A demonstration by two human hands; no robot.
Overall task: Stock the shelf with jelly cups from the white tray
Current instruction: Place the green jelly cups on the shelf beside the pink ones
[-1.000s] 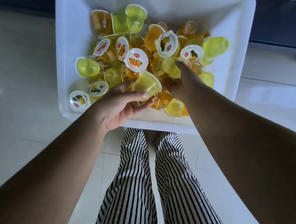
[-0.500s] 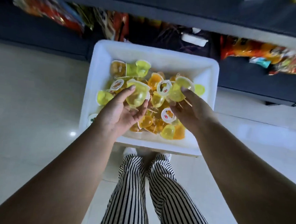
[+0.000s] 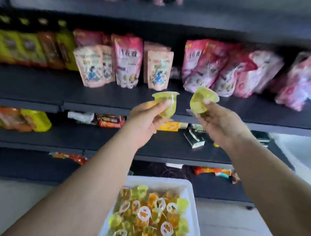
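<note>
— So, what fills the room from where you stand?

— Mostly the dark shelf unit (image 3: 33, 89), several boards deep. The board at hand height carries pink snack pouches (image 3: 126, 60) standing in a row, with green and brown packets (image 3: 27, 48) off to the left. Its front strip is bare just ahead of the hands. The board below holds yellow and orange bags (image 3: 16, 119) at the left and a few small boxes in the middle, all rather blurred.

— And the tray?

— The white tray (image 3: 194, 212) sits low down on the pale floor, in front of the lowest board. It is heaped with jelly cups (image 3: 149, 217), yellow, green and orange, some lying with their printed foil lids up.

— The hands, then?

— Both are raised well above the tray, in front of the pouch board. The left hand (image 3: 145, 120) has its fingers and thumb curled round a left yellow-green cup (image 3: 165, 103), held upright with its rim on top. The right hand (image 3: 220, 126) pinches a right yellow-green cup (image 3: 202, 101) between thumb and fingers; that one is tipped on its side, its wide face turned toward the other cup.

— Do the two cups touch?

— No, they are near each other with a gap between them, and neither rests on the board; both hang in the air before its front edge.
</note>
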